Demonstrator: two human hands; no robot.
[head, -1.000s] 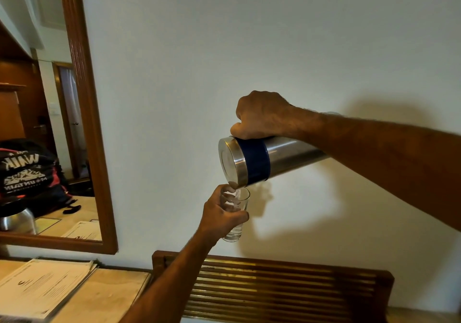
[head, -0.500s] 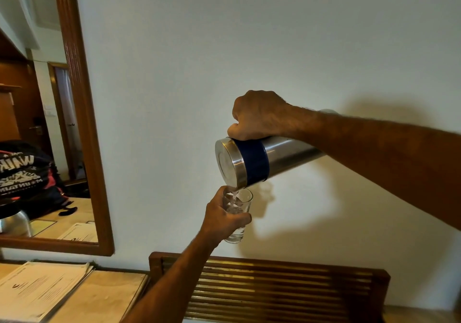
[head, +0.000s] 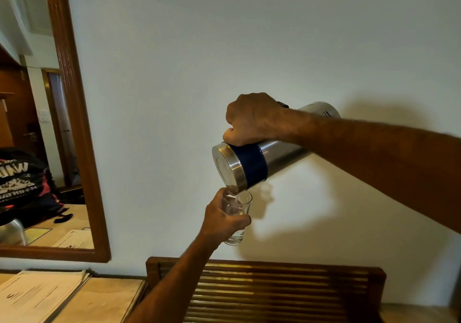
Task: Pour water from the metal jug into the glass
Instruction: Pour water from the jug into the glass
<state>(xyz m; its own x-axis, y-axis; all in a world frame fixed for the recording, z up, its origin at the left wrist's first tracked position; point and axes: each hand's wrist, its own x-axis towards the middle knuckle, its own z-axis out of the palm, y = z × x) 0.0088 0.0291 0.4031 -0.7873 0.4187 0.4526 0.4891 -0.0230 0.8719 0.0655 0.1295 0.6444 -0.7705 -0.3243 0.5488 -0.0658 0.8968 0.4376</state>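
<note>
A steel jug (head: 252, 166) with a dark blue band below its lid lies tipped almost flat, lid end to the left and down. My right hand (head: 252, 119) grips it from above, near the lid. Its spout touches the rim of a clear glass (head: 237, 219), which my left hand (head: 222, 219) holds up in the air just below. Water runs into the glass, and some water shows at its bottom. My fingers hide most of the glass's left side.
A slatted wooden rack (head: 274, 290) stands below the glass against the pale wall. To the left a wooden tabletop (head: 104, 302) carries a stack of papers (head: 40, 295). A wood-framed mirror (head: 82, 148) hangs on the wall at the left.
The jug's bottom end has risen a little, so the jug tilts more steeply toward the glass. Both hands stay together in nearly the same place.
</note>
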